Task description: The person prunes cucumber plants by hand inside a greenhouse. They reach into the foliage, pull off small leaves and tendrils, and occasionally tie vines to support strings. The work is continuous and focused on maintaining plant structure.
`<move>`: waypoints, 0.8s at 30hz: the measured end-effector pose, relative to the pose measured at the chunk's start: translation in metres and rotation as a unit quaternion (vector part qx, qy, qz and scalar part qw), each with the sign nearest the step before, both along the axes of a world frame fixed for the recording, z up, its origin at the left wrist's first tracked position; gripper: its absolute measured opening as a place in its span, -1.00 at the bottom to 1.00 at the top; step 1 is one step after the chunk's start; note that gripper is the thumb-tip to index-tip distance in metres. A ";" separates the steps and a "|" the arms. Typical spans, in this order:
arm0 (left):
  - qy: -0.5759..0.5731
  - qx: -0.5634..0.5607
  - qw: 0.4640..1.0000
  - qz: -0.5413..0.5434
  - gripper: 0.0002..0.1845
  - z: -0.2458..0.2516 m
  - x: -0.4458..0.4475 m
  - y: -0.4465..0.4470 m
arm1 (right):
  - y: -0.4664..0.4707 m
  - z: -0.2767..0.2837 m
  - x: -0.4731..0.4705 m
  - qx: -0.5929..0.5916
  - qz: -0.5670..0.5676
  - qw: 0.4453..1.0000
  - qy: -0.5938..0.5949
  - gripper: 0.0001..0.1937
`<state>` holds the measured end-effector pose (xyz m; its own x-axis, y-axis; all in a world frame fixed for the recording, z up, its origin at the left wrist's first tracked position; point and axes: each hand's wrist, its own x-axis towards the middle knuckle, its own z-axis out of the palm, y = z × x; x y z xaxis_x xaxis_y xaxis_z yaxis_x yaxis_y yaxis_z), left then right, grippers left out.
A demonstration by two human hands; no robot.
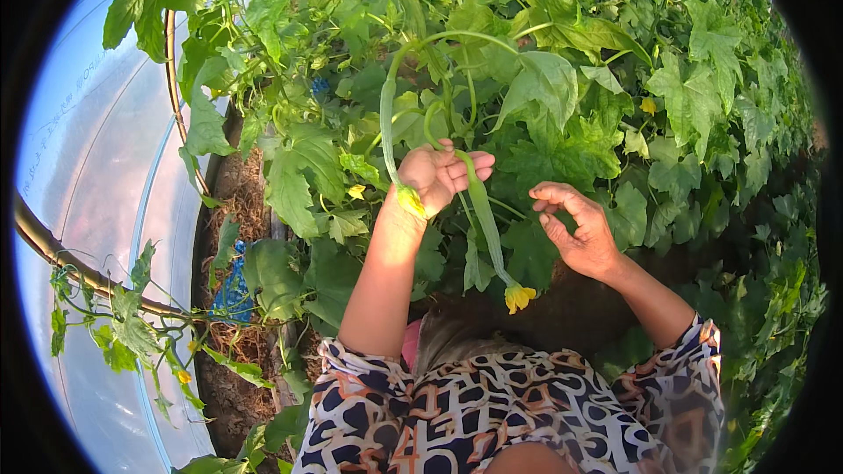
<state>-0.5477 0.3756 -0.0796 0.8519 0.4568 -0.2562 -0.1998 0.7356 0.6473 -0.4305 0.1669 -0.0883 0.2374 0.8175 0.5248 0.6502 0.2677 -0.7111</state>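
My left hand [442,174] is palm up among the vines, with its fingers cupped loosely beneath the neck of a young luffa [485,217]. That luffa hangs down past the fingers and ends in a yellow flower [519,297]. A second, thinner luffa [387,118] droops from a curved stem [461,34], and its yellow flower [409,201] lies in front of my left wrist. Off to the right, my right hand [579,230] has its fingers curled and apart, with nothing seen in it. A wilting leaf [541,89] hangs above both hands.
Dense luffa vines [691,92] fill the far side and the right. Along the left runs a clear plastic greenhouse sheet [99,164] with a curved support pole [85,273]. Blue material [234,289] lies on the soil [240,382], beside low leaves.
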 end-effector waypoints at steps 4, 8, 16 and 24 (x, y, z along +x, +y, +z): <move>-0.002 -0.004 1.000 -0.018 -0.94 0.006 0.001 -0.001 | -0.036 -0.040 0.007 -0.038 -0.061 0.991 0.112 -0.72; 0.028 -0.011 0.999 0.026 -0.90 0.010 0.012 -0.005 | -0.064 -0.081 0.012 -0.100 -0.094 0.946 0.293 -0.78; 0.037 0.002 0.999 0.023 -0.89 0.018 0.023 -0.013 | -0.094 -0.128 -0.005 -0.116 -0.143 0.887 0.423 -0.82; 0.023 0.004 1.000 0.020 -0.90 0.009 0.018 -0.008 | -0.103 -0.154 -0.027 -0.134 -0.153 0.852 0.482 -0.85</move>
